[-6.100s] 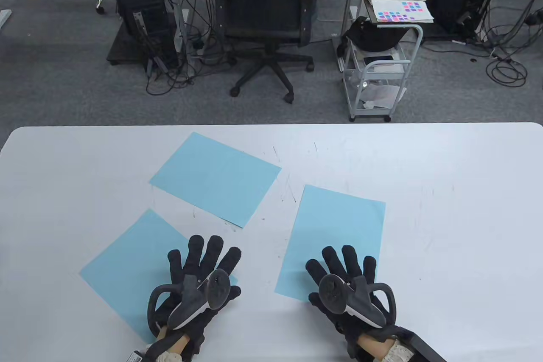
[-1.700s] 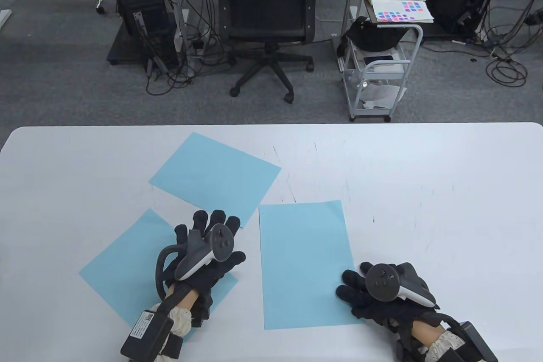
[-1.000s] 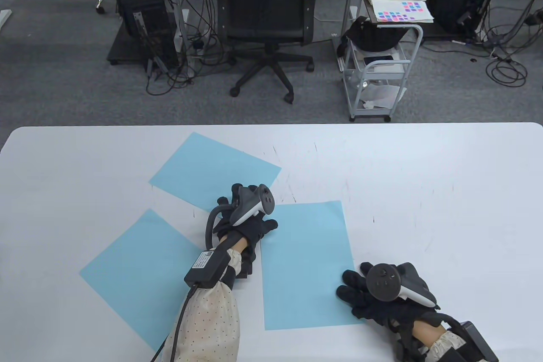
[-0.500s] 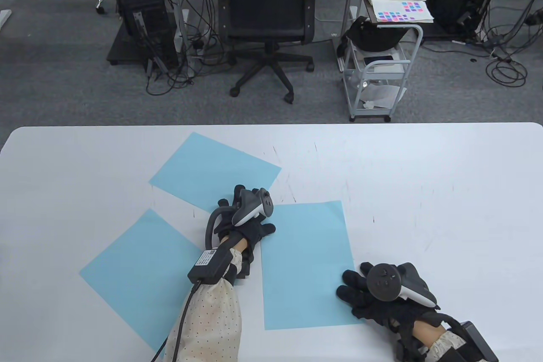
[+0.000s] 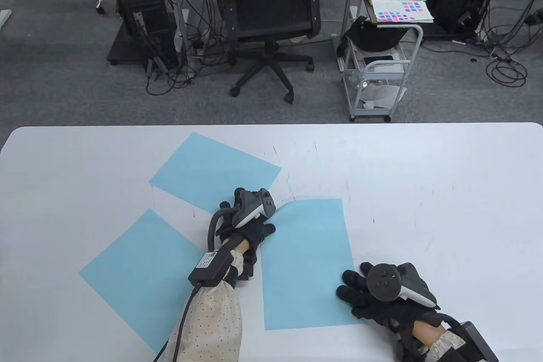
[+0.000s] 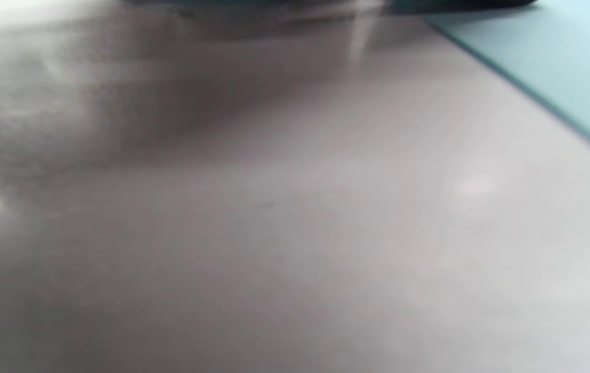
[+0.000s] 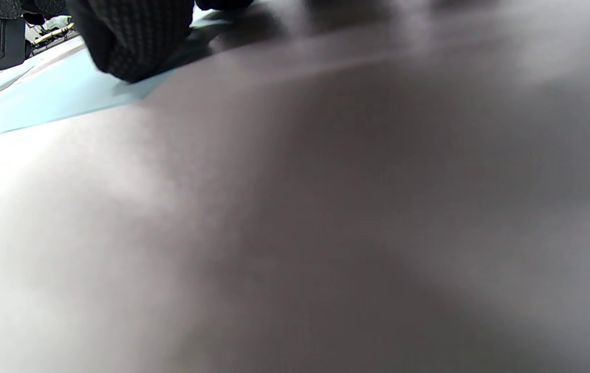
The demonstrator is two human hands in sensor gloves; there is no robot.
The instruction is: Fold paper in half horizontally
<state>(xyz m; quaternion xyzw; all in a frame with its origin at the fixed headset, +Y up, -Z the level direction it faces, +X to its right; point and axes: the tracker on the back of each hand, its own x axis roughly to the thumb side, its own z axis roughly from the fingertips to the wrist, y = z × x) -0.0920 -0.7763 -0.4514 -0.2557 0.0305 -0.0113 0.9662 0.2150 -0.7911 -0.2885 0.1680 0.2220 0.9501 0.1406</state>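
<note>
Lying portrait-wise on the white table (image 5: pixel 424 192), the light blue paper (image 5: pixel 305 268) is a plain rectangle, flat over most of its area, with its far left corner curled up off the surface. The left hand (image 5: pixel 246 226) sits at that raised corner; its grip is bunched together there, though whether the fingers actually pinch the paper cannot be told from above. The right hand (image 5: pixel 382 294) rests at the paper's near right edge, fingers spread and laid flat, the fingertips on the sheet. Two more blue sheets lie to the left of the paper: a far sheet (image 5: pixel 212 175) just beyond the left hand, and a near sheet (image 5: pixel 135 268) partly under the left forearm.

From the right wrist view a gloved finger (image 7: pixel 134 36) shows pressing down on the paper's (image 7: pixel 41 98) edge, contact the table view only suggests. From the left wrist view only blurred table (image 6: pixel 274 233) and a strip of the paper (image 6: pixel 559 62) appear, with no clear fingers.
</note>
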